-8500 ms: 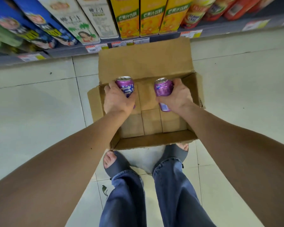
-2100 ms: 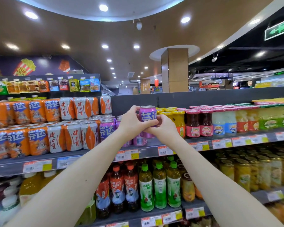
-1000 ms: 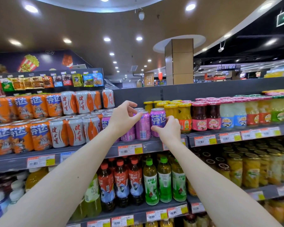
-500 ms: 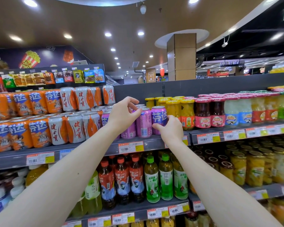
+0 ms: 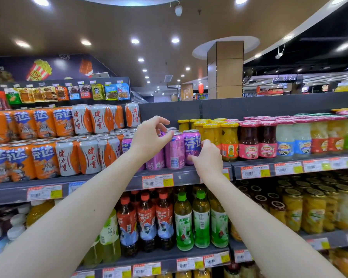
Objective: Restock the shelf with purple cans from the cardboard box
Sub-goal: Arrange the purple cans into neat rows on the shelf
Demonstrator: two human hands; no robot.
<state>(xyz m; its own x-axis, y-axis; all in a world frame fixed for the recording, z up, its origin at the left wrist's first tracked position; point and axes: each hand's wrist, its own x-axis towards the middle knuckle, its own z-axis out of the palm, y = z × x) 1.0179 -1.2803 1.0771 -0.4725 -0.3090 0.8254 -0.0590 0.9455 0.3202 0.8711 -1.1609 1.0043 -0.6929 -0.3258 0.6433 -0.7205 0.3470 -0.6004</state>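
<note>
Observed: right hand (image 5: 206, 157) grips the end can (image 5: 192, 146) low, from its 4 o'clock; left hand (image 5: 149, 137), at its 9 o'clock, hangs loosely curled, holding nothing. Step judged: seating that can on the shelf (image 5: 181, 175). Next move: release cleanly, then fetch more. Count of purple cans (image 5: 175, 153): four fronting, tops behind uncountable; the box is not in view.

Orange cans (image 5: 42, 157) and silver-and-orange cans (image 5: 88, 155) stand stacked two high at the left. To the right are yellow fruit jars (image 5: 228, 141), then dark red jars (image 5: 248, 140). One level below stand red-capped bottles (image 5: 146, 219) beside green bottles (image 5: 184, 221). Snack packets (image 5: 97, 92) hang under a popcorn sign (image 5: 39, 70), and a square pillar (image 5: 225, 70) rises behind.
</note>
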